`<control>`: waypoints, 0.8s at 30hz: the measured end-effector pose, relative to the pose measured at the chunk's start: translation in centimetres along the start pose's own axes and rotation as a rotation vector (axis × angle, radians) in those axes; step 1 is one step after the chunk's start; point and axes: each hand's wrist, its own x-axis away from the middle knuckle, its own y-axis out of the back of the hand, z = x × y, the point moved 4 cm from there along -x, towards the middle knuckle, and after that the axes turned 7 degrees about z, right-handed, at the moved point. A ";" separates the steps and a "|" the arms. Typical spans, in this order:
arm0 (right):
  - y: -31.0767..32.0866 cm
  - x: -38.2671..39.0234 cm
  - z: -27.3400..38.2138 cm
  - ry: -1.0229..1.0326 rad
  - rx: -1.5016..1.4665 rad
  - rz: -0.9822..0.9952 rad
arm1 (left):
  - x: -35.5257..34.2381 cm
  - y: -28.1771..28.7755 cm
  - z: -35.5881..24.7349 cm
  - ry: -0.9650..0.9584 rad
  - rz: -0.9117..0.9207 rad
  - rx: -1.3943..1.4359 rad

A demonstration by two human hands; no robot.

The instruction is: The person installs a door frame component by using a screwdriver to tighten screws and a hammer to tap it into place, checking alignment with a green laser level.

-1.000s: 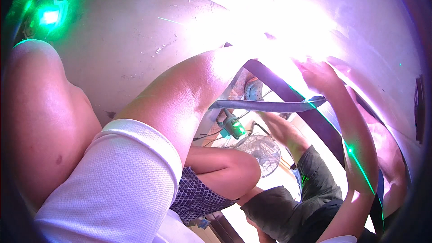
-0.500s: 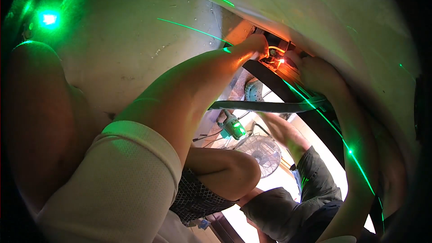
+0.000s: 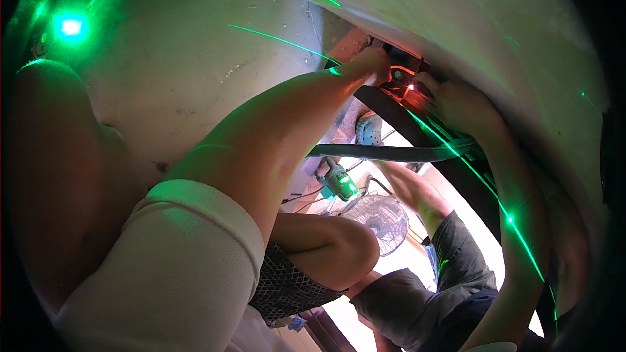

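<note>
My left hand (image 3: 377, 65) reaches into a narrow gap in the pale curved panel (image 3: 535, 65), fingers curled at something I cannot make out. My right hand (image 3: 456, 101) is bent at the right of the gap, fingertips beside a small bright spot (image 3: 411, 87); what they grip is unclear. Between both hands is a red-lit metal piece (image 3: 399, 78). A dark strap or hose (image 3: 378, 152) crosses below them, and green laser lines fall over the panel and right arm.
A green laser device (image 3: 72, 26) glows at upper left, beside a bare knee (image 3: 52, 85). Through the opening are another green-lit device (image 3: 339, 181), a fan (image 3: 378, 218), a clog (image 3: 368, 129), and other people's legs (image 3: 352, 248) in shorts. A dark frame edge (image 3: 469, 189) runs diagonally.
The white glare from a second ago is gone. Since half a second ago the orange glow in the gap has turned dimmer and redder. My hands have barely moved.
</note>
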 end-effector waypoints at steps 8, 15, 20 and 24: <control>0.9 0.0 0.3 -0.023 -0.129 0.115 | 1.7 1.2 -0.7 0.041 -0.086 0.079; -2.0 0.2 -0.7 -0.018 -0.097 0.002 | 1.2 0.7 -0.8 0.057 -0.175 0.117; -1.5 1.1 -0.5 -0.049 -0.025 0.045 | -0.5 -1.4 0.2 0.014 -0.230 0.279; -0.2 -0.1 0.0 0.081 0.106 -0.089 | -1.2 -1.1 1.3 0.020 -0.271 0.324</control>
